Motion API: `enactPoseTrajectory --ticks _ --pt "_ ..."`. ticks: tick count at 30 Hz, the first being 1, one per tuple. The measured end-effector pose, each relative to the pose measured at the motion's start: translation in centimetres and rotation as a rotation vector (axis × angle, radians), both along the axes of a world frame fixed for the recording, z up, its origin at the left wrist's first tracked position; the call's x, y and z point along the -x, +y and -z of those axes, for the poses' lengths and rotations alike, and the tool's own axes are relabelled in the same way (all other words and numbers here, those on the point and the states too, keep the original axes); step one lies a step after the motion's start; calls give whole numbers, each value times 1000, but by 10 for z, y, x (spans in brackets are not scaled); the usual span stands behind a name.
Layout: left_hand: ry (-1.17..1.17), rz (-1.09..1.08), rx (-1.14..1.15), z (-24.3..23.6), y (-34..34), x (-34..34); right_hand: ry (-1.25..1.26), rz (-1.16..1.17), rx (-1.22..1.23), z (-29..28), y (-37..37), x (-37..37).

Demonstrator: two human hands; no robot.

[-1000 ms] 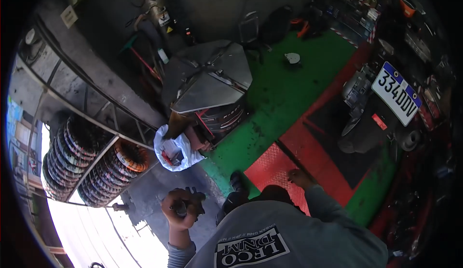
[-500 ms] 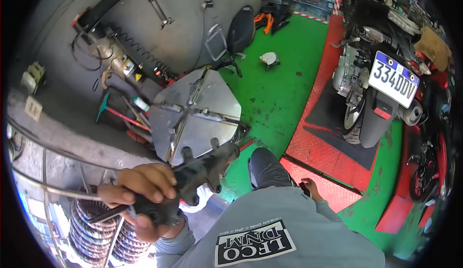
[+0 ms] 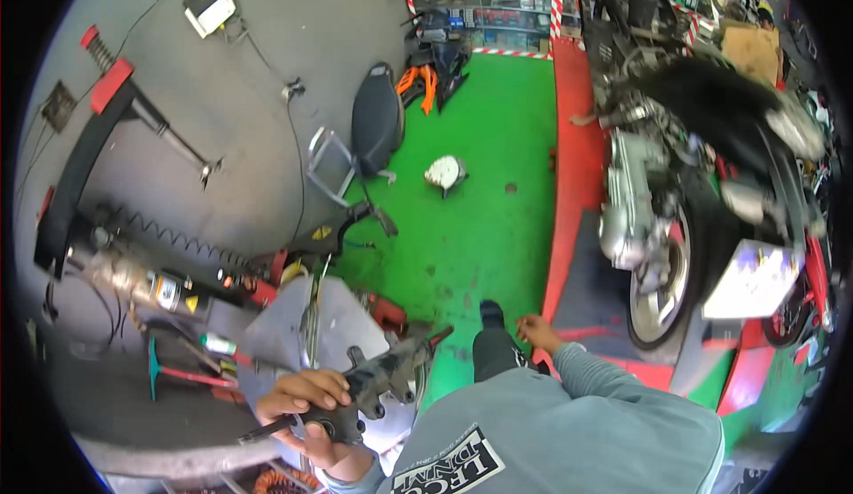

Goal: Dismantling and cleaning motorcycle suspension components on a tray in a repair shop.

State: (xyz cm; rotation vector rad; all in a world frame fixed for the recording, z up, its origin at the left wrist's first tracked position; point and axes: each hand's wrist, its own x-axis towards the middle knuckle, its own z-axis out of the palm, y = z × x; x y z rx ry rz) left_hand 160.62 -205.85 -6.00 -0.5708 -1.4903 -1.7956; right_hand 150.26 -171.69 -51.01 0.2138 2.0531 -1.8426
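My left hand (image 3: 306, 410) is wrapped round a long, dark, dirty vehicle part (image 3: 382, 380) with several lugs and bolt bosses along its sides. A thin dark rod (image 3: 267, 430) sticks out on the left side of that hand. I cannot make out whether it belongs to the part. Below the part lies the grey metal turntable (image 3: 333, 321) of a tyre changer. My right hand (image 3: 536, 330) hangs by my leg over the red ramp's edge, its fingers loosely bent and apart, with nothing visible in them.
A motorcycle (image 3: 644, 219) stands on the red ramp (image 3: 569, 192) at right. On the green floor (image 3: 480, 227) lies a round white-topped part (image 3: 446, 172). A black seat (image 3: 378, 121) and orange-black fairings (image 3: 418, 90) rest along the wall. A glass display case (image 3: 480, 5) stands at the far end.
My view has moved forward and swung left, bringing the motorcycle closer. The left hand still grips the dark part. My right hand has swung forward from beside my body.
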Motion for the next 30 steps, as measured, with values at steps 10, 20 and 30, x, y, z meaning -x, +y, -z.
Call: enactPoseTrajectory --ticks 10,20,30 --pt "-100 -180 -108 56 -5 246 -148 -209 -417 -46 28 301" --pt "-295 -31 -171 124 -28 488 -291 -202 -392 -63 -47 496" --pt "-596 -183 63 158 -70 683 -368 -94 -296 96 -142 694"
